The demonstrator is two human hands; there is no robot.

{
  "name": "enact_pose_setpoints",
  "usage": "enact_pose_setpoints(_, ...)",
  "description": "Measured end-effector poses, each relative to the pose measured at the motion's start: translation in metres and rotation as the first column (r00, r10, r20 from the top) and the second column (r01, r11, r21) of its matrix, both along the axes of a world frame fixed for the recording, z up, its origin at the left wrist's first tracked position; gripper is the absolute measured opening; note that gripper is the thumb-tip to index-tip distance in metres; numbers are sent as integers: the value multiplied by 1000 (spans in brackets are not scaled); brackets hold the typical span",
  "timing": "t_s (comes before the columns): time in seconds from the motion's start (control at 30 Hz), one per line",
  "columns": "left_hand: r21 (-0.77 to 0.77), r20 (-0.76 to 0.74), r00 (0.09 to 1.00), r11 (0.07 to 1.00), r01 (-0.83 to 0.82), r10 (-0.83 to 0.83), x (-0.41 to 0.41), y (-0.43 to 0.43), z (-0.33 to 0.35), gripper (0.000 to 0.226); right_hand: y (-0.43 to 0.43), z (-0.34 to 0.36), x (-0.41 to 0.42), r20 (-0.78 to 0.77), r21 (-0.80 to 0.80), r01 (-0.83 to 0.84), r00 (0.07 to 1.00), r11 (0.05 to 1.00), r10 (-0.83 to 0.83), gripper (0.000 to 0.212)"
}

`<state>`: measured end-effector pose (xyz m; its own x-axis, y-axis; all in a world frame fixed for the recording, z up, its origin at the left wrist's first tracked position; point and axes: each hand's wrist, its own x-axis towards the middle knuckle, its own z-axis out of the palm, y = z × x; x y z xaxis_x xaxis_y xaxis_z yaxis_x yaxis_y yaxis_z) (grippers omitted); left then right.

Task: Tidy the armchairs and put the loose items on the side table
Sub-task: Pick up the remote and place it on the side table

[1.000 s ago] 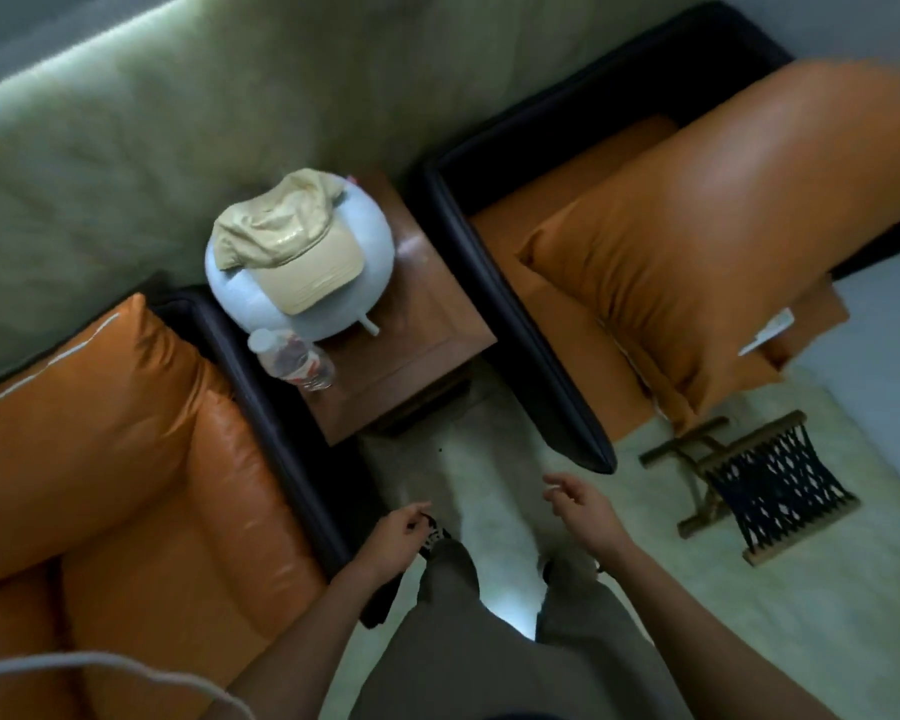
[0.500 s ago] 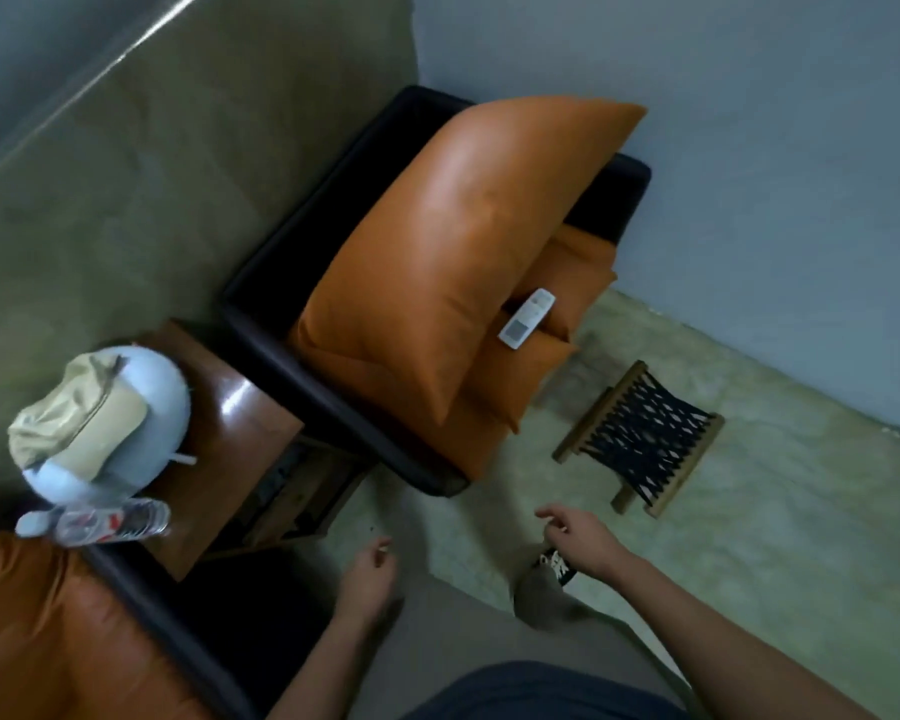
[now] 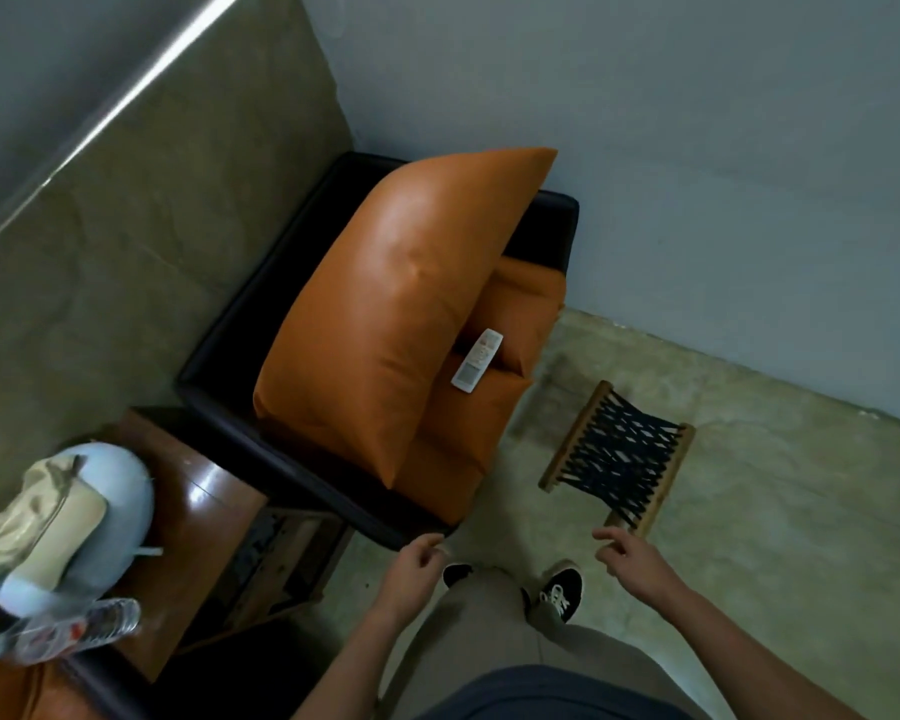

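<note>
Head view, looking down: the person's left hand (image 3: 411,566) and right hand (image 3: 632,561) hang nearest, both empty, fingers loosely curled and part open, above dark shoes (image 3: 559,589) on the pale floor. At near left, a clear plastic bottle (image 3: 61,634) lies on its side at the edge of the wooden side table (image 3: 204,543), touching a round pale blue object (image 3: 120,491) with a beige cap (image 3: 27,522) on top. Just past the hands, at right, a small wooden stool with black woven cord (image 3: 617,457) stands on the floor. Farther, in the room's corner, the dark-framed armchair (image 3: 219,366) holds a large orange cushion (image 3: 391,314) tilted across its seat. A white remote (image 3: 476,360) lies on the orange seat cushions (image 3: 520,314), just right of the big cushion.
</note>
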<state>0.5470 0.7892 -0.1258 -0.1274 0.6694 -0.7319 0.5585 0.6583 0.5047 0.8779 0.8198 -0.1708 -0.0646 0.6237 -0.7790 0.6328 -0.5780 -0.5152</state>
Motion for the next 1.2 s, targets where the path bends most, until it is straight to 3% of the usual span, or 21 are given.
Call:
enact_pose_setpoints(0.4,-40,-11,999,998,-45,44,-45,19,-28,40,98,8,-28,64,48,-148,987,988,145,36)
enact_pose_setpoints(0.67,-66,8,941,939,-337,339,-44,14,-45,39,204,11,-68,67,110,-401,916,910,395,39)
enact_pose_setpoints(0.87,-81,-53,776,772,-630,628,4,3,-31,33,307,-10,-102,66,106,-570,822,815,566,41)
enact_pose_setpoints(1.0,-132,-54,757,747,-652,651,52,-1,-28,29,366,-38,-124,104,138,-751,660,646,744,47)
enact_pose_setpoints(1.2,-166,8,712,703,-691,702,107,-1,-36,28,397,-76,-145,336,270,-942,287,200,897,68)
